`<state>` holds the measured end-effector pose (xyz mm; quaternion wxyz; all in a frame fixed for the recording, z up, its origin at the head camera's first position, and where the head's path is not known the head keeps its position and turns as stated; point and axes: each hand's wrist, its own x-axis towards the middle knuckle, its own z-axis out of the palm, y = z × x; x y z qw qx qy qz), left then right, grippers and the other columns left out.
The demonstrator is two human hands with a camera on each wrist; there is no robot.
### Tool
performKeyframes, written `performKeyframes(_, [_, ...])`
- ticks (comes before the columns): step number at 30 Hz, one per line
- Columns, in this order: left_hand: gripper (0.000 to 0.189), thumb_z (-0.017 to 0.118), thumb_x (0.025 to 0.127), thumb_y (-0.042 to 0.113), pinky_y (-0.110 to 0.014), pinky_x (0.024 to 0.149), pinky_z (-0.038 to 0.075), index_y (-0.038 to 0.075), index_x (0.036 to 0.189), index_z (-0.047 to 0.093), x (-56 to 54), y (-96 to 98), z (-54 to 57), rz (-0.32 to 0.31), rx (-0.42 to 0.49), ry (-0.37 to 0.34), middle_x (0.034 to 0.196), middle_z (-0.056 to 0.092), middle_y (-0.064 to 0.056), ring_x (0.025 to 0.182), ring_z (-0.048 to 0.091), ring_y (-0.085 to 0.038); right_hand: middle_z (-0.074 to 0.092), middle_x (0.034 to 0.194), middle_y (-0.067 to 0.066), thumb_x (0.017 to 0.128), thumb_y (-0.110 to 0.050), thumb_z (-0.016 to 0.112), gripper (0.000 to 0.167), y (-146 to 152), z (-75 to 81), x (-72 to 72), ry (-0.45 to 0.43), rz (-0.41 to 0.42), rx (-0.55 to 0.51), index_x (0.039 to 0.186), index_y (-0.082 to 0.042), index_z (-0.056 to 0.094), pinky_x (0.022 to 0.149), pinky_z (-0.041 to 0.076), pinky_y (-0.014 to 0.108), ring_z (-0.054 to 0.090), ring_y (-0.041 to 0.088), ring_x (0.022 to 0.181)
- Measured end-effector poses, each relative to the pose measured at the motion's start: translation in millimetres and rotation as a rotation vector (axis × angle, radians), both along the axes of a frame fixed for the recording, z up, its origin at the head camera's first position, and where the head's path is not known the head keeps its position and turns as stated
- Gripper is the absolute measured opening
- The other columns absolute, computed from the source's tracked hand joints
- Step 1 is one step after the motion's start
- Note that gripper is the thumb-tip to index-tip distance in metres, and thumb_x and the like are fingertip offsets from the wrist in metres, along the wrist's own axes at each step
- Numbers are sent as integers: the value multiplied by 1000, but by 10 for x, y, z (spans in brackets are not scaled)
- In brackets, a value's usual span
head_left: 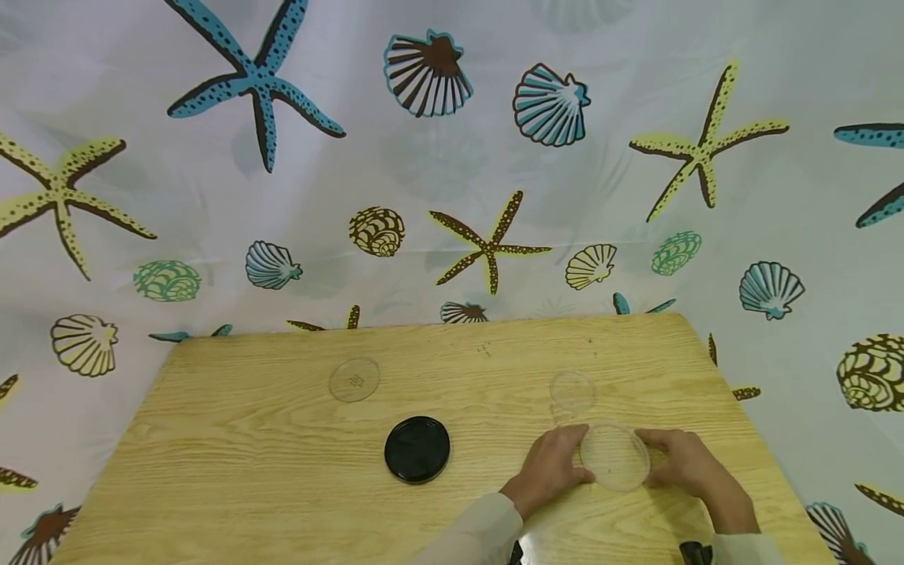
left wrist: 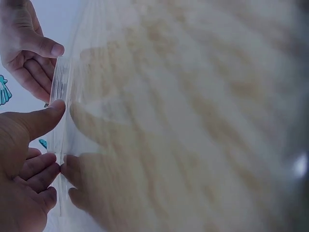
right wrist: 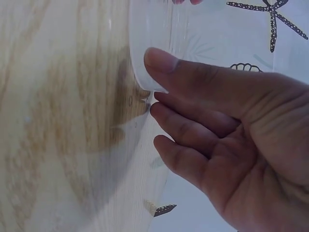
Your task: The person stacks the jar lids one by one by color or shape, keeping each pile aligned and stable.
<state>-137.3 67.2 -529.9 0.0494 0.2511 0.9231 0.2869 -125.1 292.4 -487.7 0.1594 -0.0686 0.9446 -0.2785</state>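
Observation:
A clear round plastic dish [head_left: 614, 457] sits on the right part of the table, between both hands. My left hand [head_left: 547, 464] grips its left edge with thumb and fingers. On the opposite edge, my right hand [head_left: 683, 463] holds it in the same way. Seen close in the left wrist view, the dish wall [left wrist: 59, 79] looks low and finely ridged, with the left thumb on it. The right wrist view has the right thumb against the clear wall [right wrist: 145, 41], the other fingers near the tabletop.
Left of the hands lies a round black lid-like disc [head_left: 417, 449]. A clear disc [head_left: 355, 380] lies farther back on the left, and a smaller clear disc [head_left: 573, 391] just beyond the dish. The wooden table [head_left: 233, 455] meets a curtain [head_left: 452, 165] printed with shells and starfish.

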Motion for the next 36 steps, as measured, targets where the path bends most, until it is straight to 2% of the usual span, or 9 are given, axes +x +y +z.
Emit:
performKeyframes(4, [76,83,67,31,-22,98,49,8,134,53,-10,-14,-19,-2,16,3,132,60,-4,119,59,-16,56,128,28,61,-13,87,77,-13,10,-4,-3,-3,-9,129,4,55,91,49,56,54,48,116])
performKeyframes(10, [74,83,70,31,-23,98,49,9,134,53,-30,-32,27,8,35,6,132,60,-5,120,59,-16,56,129,28,63,-18,86,76,-8,71,-19,8,12,-4,130,2,56,91,49,56,53,48,117])
performKeyframes(16, [73,83,70,32,-23,98,48,7,133,54,-48,-75,100,-13,24,64,131,61,-6,118,60,-17,53,131,30,68,-12,83,72,-16,148,-12,-4,8,-60,132,4,53,91,51,52,52,49,118])
performKeyframes(24, [73,82,71,33,-27,98,49,9,133,55,-43,-254,205,-11,46,52,131,60,-5,118,60,-18,52,133,29,73,-12,80,67,-117,215,-24,-30,40,-117,133,3,52,91,51,51,50,48,120])
performKeyframes(32, [76,81,72,34,-31,99,49,9,137,51,-58,-426,285,-23,62,53,135,58,-5,120,58,-20,53,132,27,74,-15,79,67,-240,276,-29,29,94,-113,133,2,53,91,51,52,53,45,119])
performKeyframes(36, [75,81,73,32,-34,101,48,10,138,50,-85,-552,366,-39,60,40,136,56,-5,123,57,-21,55,131,27,74,-18,79,67,-345,295,-23,62,105,-95,133,0,54,90,51,53,55,44,117])
